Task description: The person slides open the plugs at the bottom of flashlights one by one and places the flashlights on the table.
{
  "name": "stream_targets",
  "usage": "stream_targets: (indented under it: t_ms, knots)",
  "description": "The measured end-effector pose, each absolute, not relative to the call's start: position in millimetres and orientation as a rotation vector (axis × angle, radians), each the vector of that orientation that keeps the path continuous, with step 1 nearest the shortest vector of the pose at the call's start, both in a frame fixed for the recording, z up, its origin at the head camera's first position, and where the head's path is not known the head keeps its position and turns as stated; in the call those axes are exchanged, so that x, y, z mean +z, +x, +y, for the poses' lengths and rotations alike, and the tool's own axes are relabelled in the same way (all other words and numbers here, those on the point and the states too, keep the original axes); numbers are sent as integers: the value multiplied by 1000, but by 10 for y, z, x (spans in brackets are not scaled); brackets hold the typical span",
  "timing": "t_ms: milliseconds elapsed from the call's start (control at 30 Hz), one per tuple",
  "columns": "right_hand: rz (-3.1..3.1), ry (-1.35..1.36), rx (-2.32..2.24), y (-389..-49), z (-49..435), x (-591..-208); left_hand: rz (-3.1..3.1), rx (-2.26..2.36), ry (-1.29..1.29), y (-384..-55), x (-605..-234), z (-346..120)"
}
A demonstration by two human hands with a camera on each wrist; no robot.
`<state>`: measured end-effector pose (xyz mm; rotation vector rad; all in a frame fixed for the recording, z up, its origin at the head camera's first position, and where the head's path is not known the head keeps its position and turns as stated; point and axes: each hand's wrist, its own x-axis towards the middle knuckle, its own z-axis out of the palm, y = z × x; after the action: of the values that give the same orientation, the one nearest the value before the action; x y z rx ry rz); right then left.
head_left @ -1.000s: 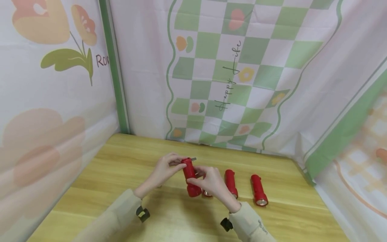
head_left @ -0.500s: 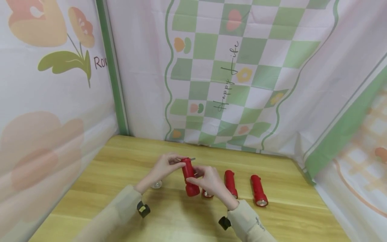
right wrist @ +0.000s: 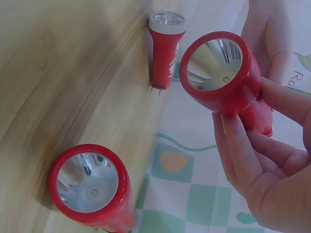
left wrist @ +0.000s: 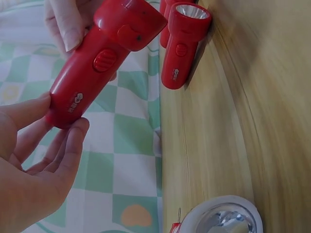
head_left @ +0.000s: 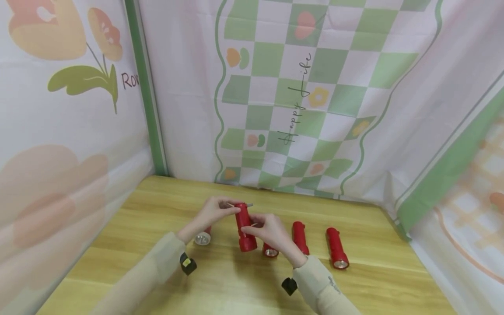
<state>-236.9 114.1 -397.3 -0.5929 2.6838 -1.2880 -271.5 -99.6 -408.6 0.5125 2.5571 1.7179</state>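
Over the table point(head_left: 228, 288), left hand point(head_left: 209, 213) and right hand point(head_left: 272, 228) pinch a flashlight point(head_left: 242, 218) with fingers point(left wrist: 72, 149).

It's curtained off like a booth in here: white flower-and-check printed cloth drapes point(head_left: 189, 96) flank a yellow wood-grain table point(head_left: 393, 245) on three sides.

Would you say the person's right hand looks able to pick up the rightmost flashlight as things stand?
Probably not straight away: the right hand is holding another flashlight. Once freed, it could likely pass above the neighbouring flashlight to the rightmost flashlight.
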Motion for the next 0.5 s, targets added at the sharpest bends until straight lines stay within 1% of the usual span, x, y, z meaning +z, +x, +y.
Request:
stream_targets:
  t_ms: [233,500]
  knots:
    - [2630,-575,-1320,-2412,1130,-4009,2567,1664,438,-2752,-4059,-1005]
    - [2535,-461,-1419,-2462,1073,-4062,2588,1615,431,-2838,-4060,-996]
